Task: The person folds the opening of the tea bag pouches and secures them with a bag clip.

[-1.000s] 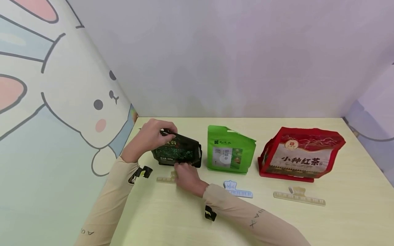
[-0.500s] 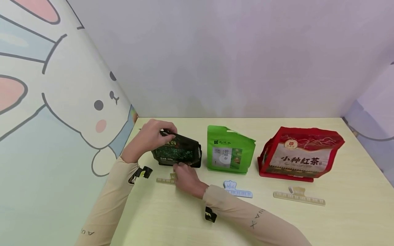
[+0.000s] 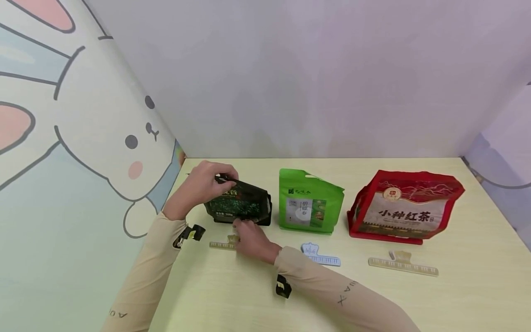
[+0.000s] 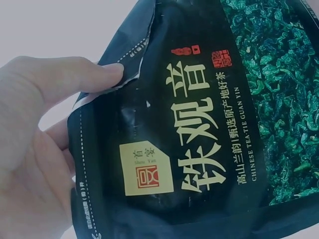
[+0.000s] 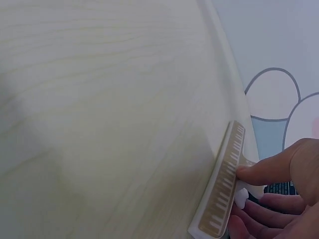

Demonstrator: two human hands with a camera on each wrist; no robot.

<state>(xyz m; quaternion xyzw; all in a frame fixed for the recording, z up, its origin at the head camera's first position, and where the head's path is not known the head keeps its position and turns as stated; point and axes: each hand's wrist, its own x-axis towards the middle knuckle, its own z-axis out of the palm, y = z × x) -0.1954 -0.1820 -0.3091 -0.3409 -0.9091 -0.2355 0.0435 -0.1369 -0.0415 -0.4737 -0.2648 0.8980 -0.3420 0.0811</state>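
With thumb and fingers, my left hand (image 3: 205, 184) pinches the folded top edge of a black tea bag (image 4: 149, 114), which stands at the left of the table. Its front has large Chinese characters and a green leaf picture. Just in front of that bag, my right hand (image 3: 252, 239) holds a beige bag clip (image 5: 222, 186) with a piano-key pattern. The right wrist view shows the thumb on the clip and the fingers curled under its handle. In the head view the right hand covers part of this clip.
A green tea bag (image 3: 311, 203) stands in the middle and a larger red one (image 3: 406, 207) at the right. Before them lie a blue piano-key clip (image 3: 321, 258) and another beige clip (image 3: 402, 264). Walls border the table (image 3: 332, 299) at the back and left.
The right hand and the beige clip have shifted very slightly, a little to the left. The left hand stays in place on the black tea bag.
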